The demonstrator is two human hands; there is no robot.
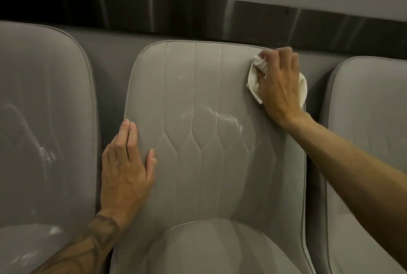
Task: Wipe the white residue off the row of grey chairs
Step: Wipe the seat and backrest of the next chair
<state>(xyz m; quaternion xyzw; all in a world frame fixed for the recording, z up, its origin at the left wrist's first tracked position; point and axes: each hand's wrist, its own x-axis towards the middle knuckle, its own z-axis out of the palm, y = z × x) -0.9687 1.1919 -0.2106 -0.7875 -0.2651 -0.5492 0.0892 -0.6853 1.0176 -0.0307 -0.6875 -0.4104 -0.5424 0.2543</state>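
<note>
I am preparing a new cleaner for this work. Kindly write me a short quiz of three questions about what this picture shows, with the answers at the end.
1. True or false: the left hand holds the white cloth.
2. Where on the middle chair does the right hand press the cloth? A. the seat cushion; B. the upper right corner of the backrest; C. the lower left edge of the backrest.
3. Fill the gap: a white residue streak shows near the ____ of the middle chair's backrest.
Key: 1 false, it lies flat on the backrest's left edge; 2 B; 3 centre.
</note>
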